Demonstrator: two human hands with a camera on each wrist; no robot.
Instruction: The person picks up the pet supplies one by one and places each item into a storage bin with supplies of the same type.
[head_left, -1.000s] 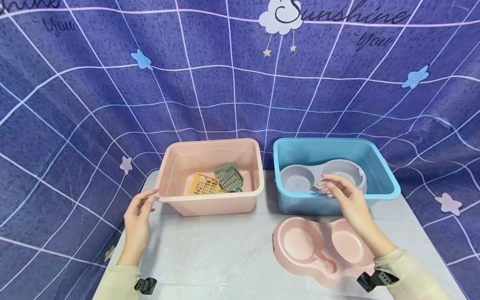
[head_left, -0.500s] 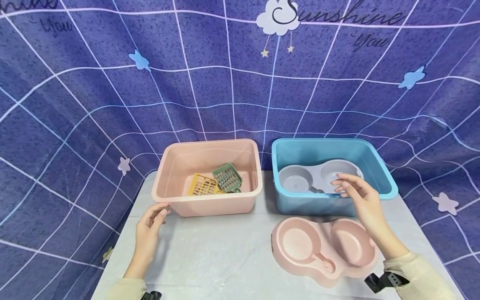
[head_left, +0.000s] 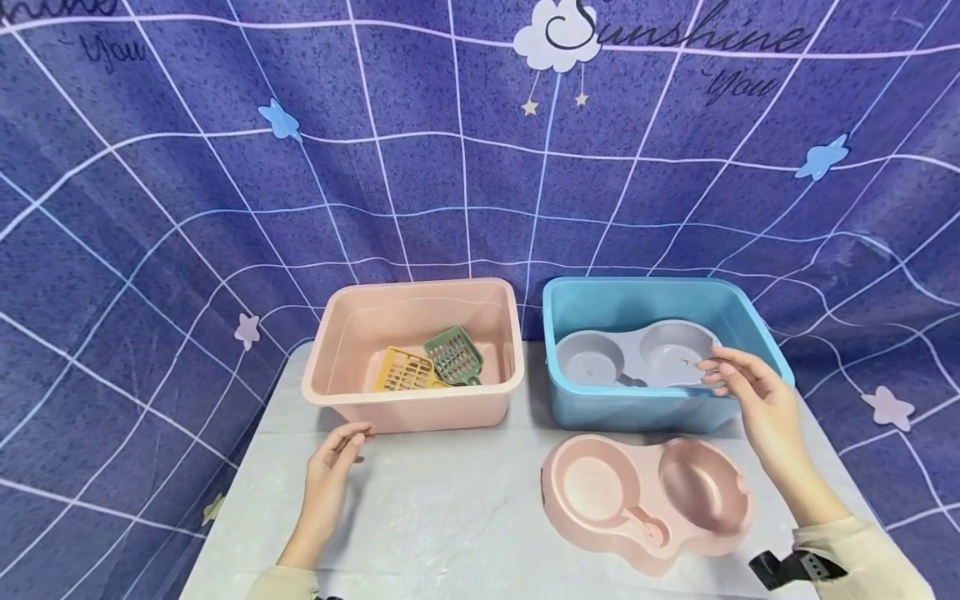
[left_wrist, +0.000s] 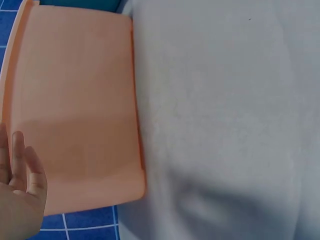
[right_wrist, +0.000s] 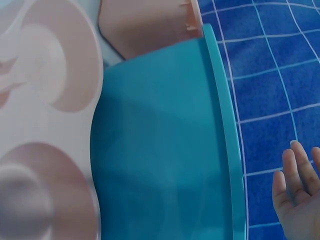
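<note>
My left hand (head_left: 330,467) hovers just in front of the pink bin (head_left: 420,410), fingers relaxed and holding nothing. In that bin lie a yellow slotted litter scoop (head_left: 405,371) and a green one (head_left: 454,354). Over the front right corner of the blue bin (head_left: 637,408) is my right hand (head_left: 761,404), loosely bent and without anything in it. A grey double pet bowl (head_left: 633,354) sits inside the blue bin. On the table in front of it rests a pink double pet bowl (head_left: 652,500). The right wrist view shows the right hand (right_wrist: 300,195) with fingers spread apart.
A pale cloth covers the table (head_left: 450,517). Behind and at both sides hangs a blue grid-patterned curtain (head_left: 420,183) with stars and clouds. The two bins stand side by side against it, with a narrow gap between them.
My left hand has moved right and toward me, away from the pink bin's front left corner. My right hand has shifted right across the blue bin, uncovering more of both bowls.
</note>
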